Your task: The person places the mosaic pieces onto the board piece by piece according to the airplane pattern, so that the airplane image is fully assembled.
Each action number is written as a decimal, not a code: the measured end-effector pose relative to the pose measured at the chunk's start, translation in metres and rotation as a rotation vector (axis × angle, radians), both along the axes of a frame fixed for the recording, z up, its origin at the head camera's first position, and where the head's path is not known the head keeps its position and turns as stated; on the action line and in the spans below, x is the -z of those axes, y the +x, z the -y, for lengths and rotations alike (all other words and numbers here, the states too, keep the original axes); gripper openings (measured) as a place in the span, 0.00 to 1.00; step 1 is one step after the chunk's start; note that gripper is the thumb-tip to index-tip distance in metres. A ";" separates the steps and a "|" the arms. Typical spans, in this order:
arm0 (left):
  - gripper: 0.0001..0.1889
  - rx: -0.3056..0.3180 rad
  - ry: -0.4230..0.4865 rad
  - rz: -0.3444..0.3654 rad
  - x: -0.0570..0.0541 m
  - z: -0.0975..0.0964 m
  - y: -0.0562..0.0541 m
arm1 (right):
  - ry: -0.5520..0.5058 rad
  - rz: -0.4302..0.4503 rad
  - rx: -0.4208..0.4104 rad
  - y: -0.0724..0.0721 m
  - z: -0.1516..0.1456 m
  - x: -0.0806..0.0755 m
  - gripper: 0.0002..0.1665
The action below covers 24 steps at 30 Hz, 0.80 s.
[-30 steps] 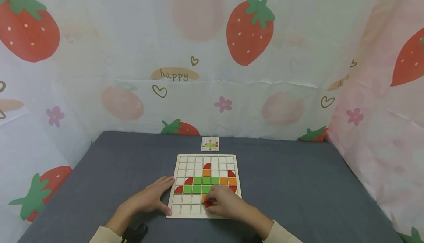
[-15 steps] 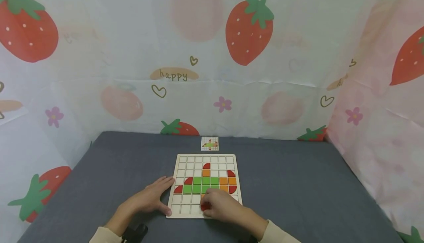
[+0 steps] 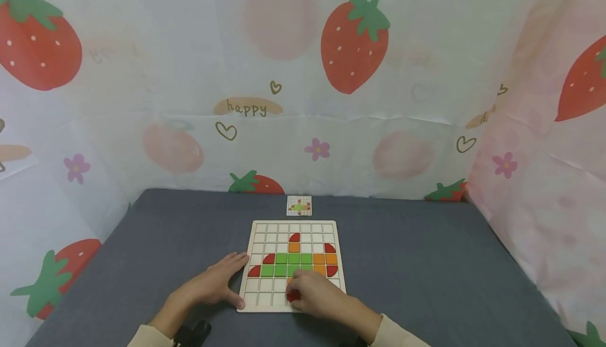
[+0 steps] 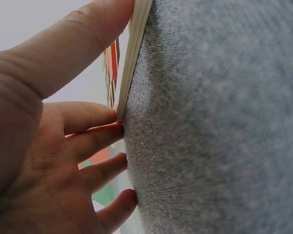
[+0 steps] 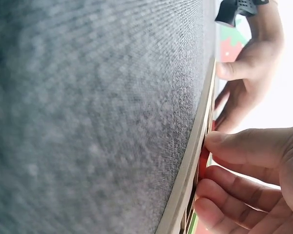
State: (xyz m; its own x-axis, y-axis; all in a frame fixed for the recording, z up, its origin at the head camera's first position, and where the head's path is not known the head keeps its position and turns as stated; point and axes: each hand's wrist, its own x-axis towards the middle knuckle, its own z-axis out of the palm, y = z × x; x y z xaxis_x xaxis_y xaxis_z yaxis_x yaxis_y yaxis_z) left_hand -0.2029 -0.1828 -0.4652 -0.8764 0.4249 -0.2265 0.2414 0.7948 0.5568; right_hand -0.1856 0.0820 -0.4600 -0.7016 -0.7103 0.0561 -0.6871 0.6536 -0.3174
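A square wooden grid board (image 3: 272,298) lies on the table, with green, orange and red tiles set in its cells. My left hand (image 3: 215,282) rests against the board's left side, its fingers extended and spread. In the left wrist view the thumb (image 4: 83,41) touches the board's edge. My right hand (image 3: 314,292) is over the lower middle of the board, where it pinches a red rounded tile (image 3: 293,296) between thumb and fingers. The right wrist view shows this red tile (image 5: 203,158) low at the board's surface; the fingers hide part of it.
Behind the board lies a small pattern card (image 3: 299,206) with a similar coloured design. A dark grey cloth (image 3: 407,263) covers the table. Strawberry-printed curtains (image 3: 265,63) stand at the back and sides. A black device (image 3: 193,332) is by the left wrist.
My right hand has shifted slightly left with its fingers at the red tile, uncovering more of the tiles at right. The left hand stays at the board's edge.
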 end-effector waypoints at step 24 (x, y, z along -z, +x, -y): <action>0.56 -0.005 0.005 -0.002 0.001 0.000 0.000 | -0.034 0.043 0.009 -0.004 -0.002 0.002 0.07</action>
State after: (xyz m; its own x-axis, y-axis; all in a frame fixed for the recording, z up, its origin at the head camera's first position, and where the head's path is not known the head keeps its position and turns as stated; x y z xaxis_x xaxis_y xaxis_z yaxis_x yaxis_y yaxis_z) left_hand -0.2024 -0.1830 -0.4662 -0.8790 0.4217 -0.2227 0.2388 0.7934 0.5599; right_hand -0.1892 0.0842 -0.4622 -0.7102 -0.7022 0.0499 -0.6666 0.6481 -0.3682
